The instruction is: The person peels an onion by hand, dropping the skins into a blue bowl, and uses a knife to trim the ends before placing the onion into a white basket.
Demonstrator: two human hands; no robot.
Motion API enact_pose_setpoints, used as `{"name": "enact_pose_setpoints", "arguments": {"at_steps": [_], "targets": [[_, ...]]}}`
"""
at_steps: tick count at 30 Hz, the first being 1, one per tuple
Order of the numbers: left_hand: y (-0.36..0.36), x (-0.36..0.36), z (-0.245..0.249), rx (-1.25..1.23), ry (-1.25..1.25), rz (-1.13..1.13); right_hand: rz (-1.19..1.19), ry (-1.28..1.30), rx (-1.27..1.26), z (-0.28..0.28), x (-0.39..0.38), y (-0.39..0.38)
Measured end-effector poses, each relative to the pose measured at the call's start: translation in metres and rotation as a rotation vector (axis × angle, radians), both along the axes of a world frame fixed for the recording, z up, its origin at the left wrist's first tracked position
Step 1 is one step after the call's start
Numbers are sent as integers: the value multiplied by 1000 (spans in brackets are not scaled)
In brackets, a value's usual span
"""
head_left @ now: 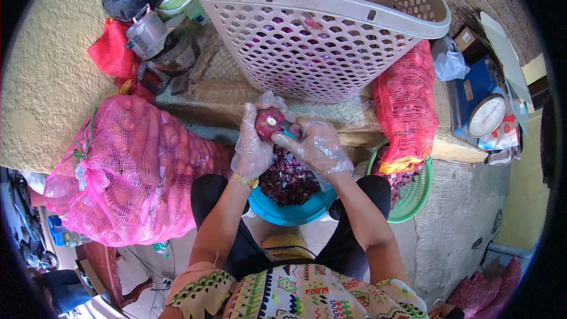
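My left hand (pixel 253 145), in a clear plastic glove, is closed round a red onion (pixel 267 124) whose pale cut end faces up. My right hand (pixel 319 146), gloved the same way, grips a small knife (pixel 287 126) with its dark blade against the onion's right side. Most of the knife's handle is hidden by my fingers. Below both hands, between my knees, a blue basin (pixel 292 217) holds a heap of dark purple onion skins (pixel 287 183).
A large grey perforated basket (pixel 313 41) stands on the ledge ahead. A pink mesh sack of onions (pixel 142 165) bulges at left. On the right are a red mesh sack (pixel 406 94), a green basket (pixel 413 201) and a blue weighing scale (pixel 478 97).
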State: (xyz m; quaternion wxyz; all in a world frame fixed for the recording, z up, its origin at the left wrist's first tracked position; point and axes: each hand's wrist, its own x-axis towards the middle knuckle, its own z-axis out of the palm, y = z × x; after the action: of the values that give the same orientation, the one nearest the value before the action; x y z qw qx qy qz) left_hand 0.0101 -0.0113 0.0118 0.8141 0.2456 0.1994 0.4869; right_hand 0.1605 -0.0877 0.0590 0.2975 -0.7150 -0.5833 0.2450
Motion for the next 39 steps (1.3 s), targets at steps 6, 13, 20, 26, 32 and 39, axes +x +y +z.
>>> {"name": "enact_pose_setpoints", "arguments": {"at_steps": [6,13,20,26,32,39], "targets": [[1,-1,-1,-16,15,-6,0,-8,33,4,0,-1],[5,-6,-8,-58,-1,50,119,151,250,-4,11,-3],[6,-8,-1,-146,40,159,232,215,223,9,2,-16],[1,-6,13,-155,111,133,254,-4,176,15,-1,-12],[4,-10,3,-100,86,74,252,16,170,14,-1,-11],[6,-9,-1,-77,53,81,246,41,168,11,-2,-11]]}}
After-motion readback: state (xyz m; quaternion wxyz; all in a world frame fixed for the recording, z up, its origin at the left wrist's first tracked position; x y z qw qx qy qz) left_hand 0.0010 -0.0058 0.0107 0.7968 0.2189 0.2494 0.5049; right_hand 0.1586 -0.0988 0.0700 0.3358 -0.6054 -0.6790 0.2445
